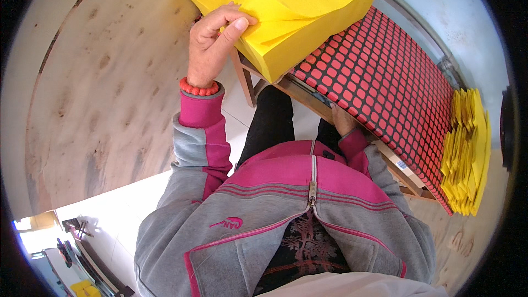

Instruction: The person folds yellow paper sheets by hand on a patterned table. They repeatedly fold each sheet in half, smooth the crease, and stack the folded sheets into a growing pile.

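A large yellow bag (313,0), made of thin sheet with a creased, folded side, lies across the far left end of a cloth-covered table. My left hand (217,36), with a red bead bracelet at the wrist, is closed on the bag's near left side, thumb and forefinger pinching a fold. My right hand (343,120) is low at the table's near edge, partly under it. Its fingers are hidden, so what it holds, if anything, cannot be seen.
The table's cover (393,71) has red rounded shapes on black. A stack of folded yellow pieces (466,154) stands at its right end. A large pale wooden board (104,88) fills the left. Below the table's near edge is a pale box (396,162).
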### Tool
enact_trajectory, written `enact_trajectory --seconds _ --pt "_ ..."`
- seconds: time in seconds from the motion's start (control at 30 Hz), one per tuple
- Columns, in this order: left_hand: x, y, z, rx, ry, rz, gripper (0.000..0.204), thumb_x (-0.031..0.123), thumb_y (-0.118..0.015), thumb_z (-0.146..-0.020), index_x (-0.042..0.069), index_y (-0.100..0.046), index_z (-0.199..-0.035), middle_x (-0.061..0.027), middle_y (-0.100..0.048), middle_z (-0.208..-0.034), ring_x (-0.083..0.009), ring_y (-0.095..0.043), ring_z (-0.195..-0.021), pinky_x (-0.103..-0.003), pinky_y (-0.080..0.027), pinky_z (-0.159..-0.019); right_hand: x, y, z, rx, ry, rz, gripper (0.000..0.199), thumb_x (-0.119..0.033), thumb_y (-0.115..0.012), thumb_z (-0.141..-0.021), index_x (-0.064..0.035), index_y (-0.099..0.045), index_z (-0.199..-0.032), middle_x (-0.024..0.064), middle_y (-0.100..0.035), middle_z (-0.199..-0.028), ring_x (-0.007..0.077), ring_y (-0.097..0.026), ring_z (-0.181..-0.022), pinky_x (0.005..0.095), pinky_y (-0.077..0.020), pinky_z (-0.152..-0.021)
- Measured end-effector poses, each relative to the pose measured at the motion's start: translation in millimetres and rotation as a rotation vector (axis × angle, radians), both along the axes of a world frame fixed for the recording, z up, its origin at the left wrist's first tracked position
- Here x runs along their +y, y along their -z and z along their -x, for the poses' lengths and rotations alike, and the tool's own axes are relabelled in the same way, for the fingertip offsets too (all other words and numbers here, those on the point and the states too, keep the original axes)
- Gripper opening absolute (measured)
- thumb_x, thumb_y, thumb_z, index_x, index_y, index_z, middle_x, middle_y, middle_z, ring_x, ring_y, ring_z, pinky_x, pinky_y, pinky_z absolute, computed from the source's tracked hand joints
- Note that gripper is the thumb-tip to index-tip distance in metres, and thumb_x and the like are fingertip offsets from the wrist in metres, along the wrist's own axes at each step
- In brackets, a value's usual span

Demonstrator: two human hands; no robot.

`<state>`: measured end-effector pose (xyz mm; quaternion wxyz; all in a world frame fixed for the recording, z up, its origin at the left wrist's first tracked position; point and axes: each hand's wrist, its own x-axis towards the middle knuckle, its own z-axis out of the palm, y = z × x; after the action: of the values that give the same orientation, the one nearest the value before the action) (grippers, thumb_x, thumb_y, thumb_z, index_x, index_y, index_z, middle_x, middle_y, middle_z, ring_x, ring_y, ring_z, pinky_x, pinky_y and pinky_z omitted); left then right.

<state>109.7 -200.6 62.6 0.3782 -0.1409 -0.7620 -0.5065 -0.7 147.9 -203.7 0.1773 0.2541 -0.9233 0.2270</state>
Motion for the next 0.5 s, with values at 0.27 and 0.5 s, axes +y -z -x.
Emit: enact_trajectory --seconds 0.27,0.5 --pt "1.9 -0.3 -1.0 0.003 0.007 -0.027 0.016 0.015 -0.064 -0.096 0.001 -0.071 -0.092 -0.0037 -0.069 -0.089 -0.0140 -0.061 -0.086 -0.029 -0.047 -0.086 -0.6 6.8 9.9 0.144 0.000 0.035 0.050 -0.032 -0.064 -0.096 -0.0049 -0.054 -0.137 0.0183 -0.058 -0.132 0.0386 -0.055 -0.119 0.0512 -0.0471 -0.097" --pt "-0.3 -1.0 0.5 0.002 0.007 0.016 0.018 0.016 -0.061 -0.097 0.001 -0.072 -0.094 -0.0030 -0.068 -0.090 -0.0128 -0.060 -0.086 -0.026 -0.046 -0.082 4.3 11.0 11.9 0.165 -0.001 -0.047 0.047 -0.032 -0.066 -0.095 -0.0071 -0.057 -0.133 0.0185 -0.058 -0.129 0.0390 -0.056 -0.117 0.0530 -0.0480 -0.093"
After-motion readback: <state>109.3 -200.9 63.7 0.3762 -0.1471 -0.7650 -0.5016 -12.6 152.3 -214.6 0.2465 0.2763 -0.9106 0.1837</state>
